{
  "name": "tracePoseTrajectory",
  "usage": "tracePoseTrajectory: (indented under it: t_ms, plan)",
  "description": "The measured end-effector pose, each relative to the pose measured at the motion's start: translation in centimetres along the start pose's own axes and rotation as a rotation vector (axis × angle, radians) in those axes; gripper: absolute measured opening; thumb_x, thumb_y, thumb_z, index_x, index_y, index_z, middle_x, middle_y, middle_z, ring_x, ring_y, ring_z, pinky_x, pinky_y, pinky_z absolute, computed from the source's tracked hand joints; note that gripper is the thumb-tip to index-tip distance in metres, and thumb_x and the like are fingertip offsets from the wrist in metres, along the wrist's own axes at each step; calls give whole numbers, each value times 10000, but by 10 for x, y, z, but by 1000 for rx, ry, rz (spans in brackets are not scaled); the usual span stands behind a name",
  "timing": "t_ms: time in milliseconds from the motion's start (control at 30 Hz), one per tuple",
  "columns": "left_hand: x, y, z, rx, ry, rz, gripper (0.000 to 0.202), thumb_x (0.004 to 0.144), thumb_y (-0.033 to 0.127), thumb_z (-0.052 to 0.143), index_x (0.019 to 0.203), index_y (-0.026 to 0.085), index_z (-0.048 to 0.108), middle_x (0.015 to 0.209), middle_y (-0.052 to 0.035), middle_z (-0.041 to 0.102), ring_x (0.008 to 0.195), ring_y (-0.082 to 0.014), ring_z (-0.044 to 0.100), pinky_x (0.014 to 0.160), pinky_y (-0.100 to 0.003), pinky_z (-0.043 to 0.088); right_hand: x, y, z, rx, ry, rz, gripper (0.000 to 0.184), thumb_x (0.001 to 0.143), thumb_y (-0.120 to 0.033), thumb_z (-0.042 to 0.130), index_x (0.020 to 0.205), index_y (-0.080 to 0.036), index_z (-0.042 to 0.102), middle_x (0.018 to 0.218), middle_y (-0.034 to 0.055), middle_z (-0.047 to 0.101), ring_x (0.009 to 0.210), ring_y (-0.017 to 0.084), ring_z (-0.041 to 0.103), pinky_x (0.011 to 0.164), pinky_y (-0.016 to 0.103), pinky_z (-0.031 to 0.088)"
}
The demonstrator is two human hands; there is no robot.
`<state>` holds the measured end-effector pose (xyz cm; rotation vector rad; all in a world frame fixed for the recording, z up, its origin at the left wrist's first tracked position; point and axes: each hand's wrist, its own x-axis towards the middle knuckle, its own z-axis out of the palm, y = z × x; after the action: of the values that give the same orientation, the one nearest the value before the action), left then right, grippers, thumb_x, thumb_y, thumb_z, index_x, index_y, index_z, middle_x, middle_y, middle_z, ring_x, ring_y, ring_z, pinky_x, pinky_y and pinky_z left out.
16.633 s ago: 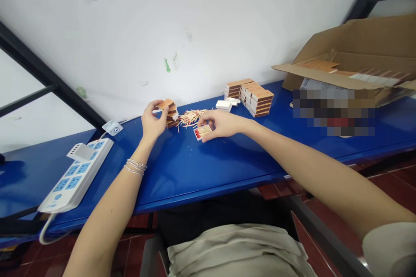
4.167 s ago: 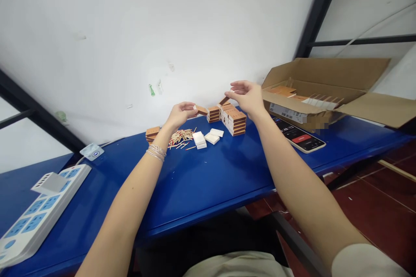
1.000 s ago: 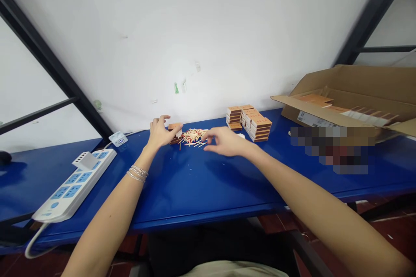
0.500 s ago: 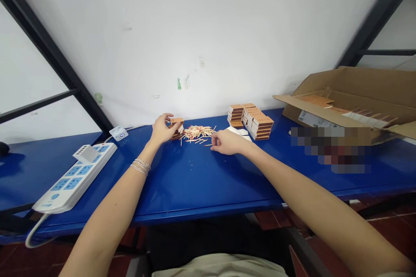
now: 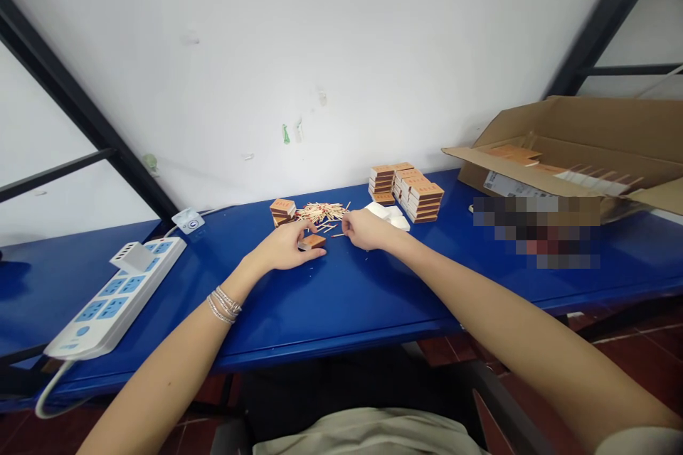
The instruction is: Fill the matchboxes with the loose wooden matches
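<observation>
My left hand [image 5: 285, 247] rests on the blue table [image 5: 341, 291] with its fingers closed round a small orange matchbox [image 5: 313, 242]. My right hand [image 5: 363, 229] is beside it, fingers pinched together at the near edge of a pile of loose matches [image 5: 321, 212]; what they pinch is too small to name. A short stack of orange matchboxes [image 5: 282, 210] stands just left of the pile. White inner trays [image 5: 389, 213] lie behind my right hand.
Taller stacks of orange matchboxes [image 5: 410, 190] stand at the back by the white wall. An open cardboard carton [image 5: 576, 149] sits at the right. A white and blue power strip [image 5: 112, 295] lies at the left, with a small white device [image 5: 186, 220] behind it.
My left hand has come away from the short stack toward me with one matchbox and set it on the table. My right hand has stayed at the match pile, fingers pinched.
</observation>
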<state>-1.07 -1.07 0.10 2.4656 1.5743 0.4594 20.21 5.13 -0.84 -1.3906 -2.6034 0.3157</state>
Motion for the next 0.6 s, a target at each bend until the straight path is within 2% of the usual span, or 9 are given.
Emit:
tracePoseTrajectory:
  t_ms: [100,200,267,333,367,433,500,600]
  plan:
    - [-1,-5,-5,-56,-86,-10,527,748,557,660,1124,196,581,741,0,605,640,-165,566,589,-282,429,0,0,1,-7,-3,-28,192,762,-61,538,846,-151,685,902,109,732,837,214,664,648,247,407]
    - [-2,-10,-12,-58,-62,32,543,738,526,686,1165,204,590,830,-17,628,677,-161,569,622,-286,447,2,1,3,-13,6,-50,192,755,-58,534,842,-151,678,895,101,730,851,212,659,672,249,407]
    - [-1,-13,-15,-51,70,58,522,752,516,680,1166,209,597,881,-27,633,700,-159,568,654,-293,460,2,1,4,-14,9,-59,189,752,-58,530,829,-153,674,878,93,729,840,209,657,675,252,405]
    - [1,-20,-19,-41,269,47,492,760,498,682,1146,205,600,955,-46,634,763,-167,577,709,-303,473,2,1,4,-10,12,-66,186,750,-65,534,830,-159,673,866,83,727,827,204,655,673,252,404]
    - [3,-24,-20,-28,387,7,468,766,485,681,1132,204,602,978,-53,632,797,-174,581,730,-308,475,2,1,4,-5,16,-67,185,751,-75,542,845,-162,675,865,78,727,823,202,654,672,251,403]
    - [7,-36,-21,35,550,-83,463,767,475,687,1126,197,598,992,-66,628,824,-186,578,761,-327,474,1,1,4,9,26,-72,187,760,-110,565,897,-168,680,876,72,727,820,198,651,665,248,402]
    - [12,-49,-21,32,626,-165,475,751,450,705,1129,184,591,1002,-77,628,796,-182,573,745,-330,477,0,1,3,15,25,-75,193,770,-155,592,940,-167,680,891,73,728,813,197,649,653,248,401]
    - [17,-65,-19,-44,609,-219,487,737,413,718,1144,186,580,1047,-73,639,786,-170,576,748,-325,483,-1,2,0,18,9,-78,191,775,-197,614,949,-163,685,899,75,729,792,191,647,633,246,402]
